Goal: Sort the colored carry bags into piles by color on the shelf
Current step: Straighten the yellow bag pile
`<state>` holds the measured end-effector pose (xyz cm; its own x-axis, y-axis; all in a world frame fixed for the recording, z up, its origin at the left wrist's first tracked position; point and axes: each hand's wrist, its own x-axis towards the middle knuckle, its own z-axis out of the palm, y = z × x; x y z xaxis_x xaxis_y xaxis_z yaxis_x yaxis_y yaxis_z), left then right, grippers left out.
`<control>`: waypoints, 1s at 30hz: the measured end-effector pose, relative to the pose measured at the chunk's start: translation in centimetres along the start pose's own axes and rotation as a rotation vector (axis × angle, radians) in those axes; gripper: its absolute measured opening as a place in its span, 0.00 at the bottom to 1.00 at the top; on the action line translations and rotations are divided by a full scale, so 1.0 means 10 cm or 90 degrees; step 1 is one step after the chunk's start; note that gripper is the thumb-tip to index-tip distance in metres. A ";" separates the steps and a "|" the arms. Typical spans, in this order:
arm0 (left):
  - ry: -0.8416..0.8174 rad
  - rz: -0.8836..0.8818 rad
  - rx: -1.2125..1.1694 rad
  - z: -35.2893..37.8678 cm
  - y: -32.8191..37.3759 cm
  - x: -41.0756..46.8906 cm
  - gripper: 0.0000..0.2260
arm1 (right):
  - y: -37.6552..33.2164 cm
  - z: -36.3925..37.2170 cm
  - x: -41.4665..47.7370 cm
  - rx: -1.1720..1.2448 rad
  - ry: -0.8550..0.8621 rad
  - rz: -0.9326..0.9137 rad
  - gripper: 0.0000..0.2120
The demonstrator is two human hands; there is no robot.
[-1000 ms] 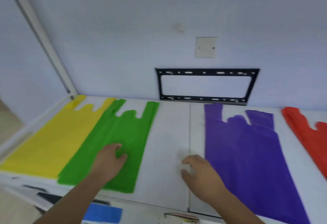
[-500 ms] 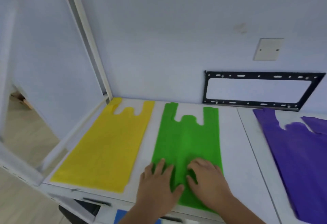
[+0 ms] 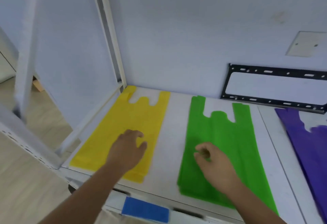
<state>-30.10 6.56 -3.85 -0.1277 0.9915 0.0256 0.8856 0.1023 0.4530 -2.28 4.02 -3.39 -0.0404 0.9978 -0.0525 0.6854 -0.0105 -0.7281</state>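
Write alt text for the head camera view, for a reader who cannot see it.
A person's left hand rests over a flat yellow carry bag and the right hand over a flat green carry bag, side by side and apart on a white shelf. A purple carry bag lies at the right edge, below a black wall bracket.

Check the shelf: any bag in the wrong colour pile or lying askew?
Nothing stands out. Yellow bags, green bags and purple bags lie flat in separate piles, handles toward the wall, no colours mixed.
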 end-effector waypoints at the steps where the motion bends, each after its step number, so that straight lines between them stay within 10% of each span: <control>1: -0.001 -0.031 0.011 -0.13 -0.22 0.10 0.17 | -0.11 0.12 0.02 0.045 -0.028 0.017 0.05; 13: -0.096 -0.130 0.014 -0.47 -1.51 0.50 0.27 | -1.17 1.32 0.71 0.248 -0.062 0.308 0.31; 18: -0.100 -0.077 -0.100 -0.46 -1.42 0.58 0.23 | -1.27 1.30 0.85 0.220 -0.069 0.355 0.14; 25: -0.140 0.241 -0.019 -0.49 -1.45 0.39 0.31 | -1.09 1.34 0.53 -0.233 0.114 0.063 0.34; 30: -0.224 0.368 0.043 -0.38 -1.52 0.21 0.37 | -1.00 1.41 0.06 -0.324 -0.162 -0.153 0.40</control>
<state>-45.48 6.79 -7.30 0.5170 0.8546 -0.0492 0.7953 -0.4582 0.3970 -19.42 3.77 -5.73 -0.3660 0.9208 -0.1349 0.8939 0.3075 -0.3260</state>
